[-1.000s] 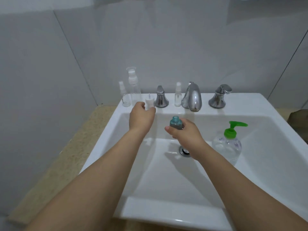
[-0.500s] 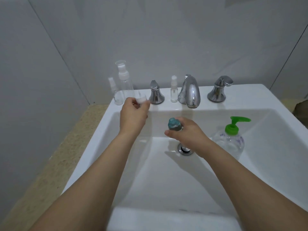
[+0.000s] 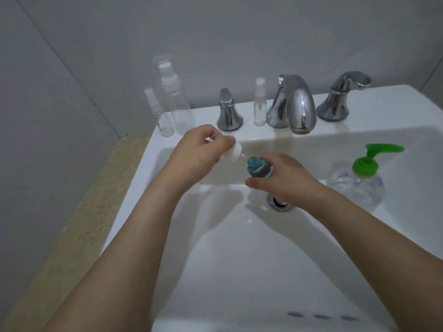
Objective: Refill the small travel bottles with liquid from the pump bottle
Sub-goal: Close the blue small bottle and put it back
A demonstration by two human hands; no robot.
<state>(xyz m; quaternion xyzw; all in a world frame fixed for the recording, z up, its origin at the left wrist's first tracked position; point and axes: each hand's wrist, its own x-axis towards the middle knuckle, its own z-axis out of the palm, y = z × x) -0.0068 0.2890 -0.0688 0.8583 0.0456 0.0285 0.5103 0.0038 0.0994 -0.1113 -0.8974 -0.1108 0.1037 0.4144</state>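
Head view: my right hand (image 3: 285,178) has its grip curled round the teal travel bottle (image 3: 259,167) at frame center, above the sink (image 3: 239,259) drain (image 3: 280,202). My left hand (image 3: 201,152) pinches a white cap (image 3: 233,153), just left of the bottle's mouth. The green-topped pump bottle (image 3: 359,180) stands in the basin, at right.

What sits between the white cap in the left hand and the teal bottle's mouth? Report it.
Nothing visible. The left hand holds the white cap just left of the teal bottle, which the right hand grips over the sink. Only open air separates cap and bottle mouth.
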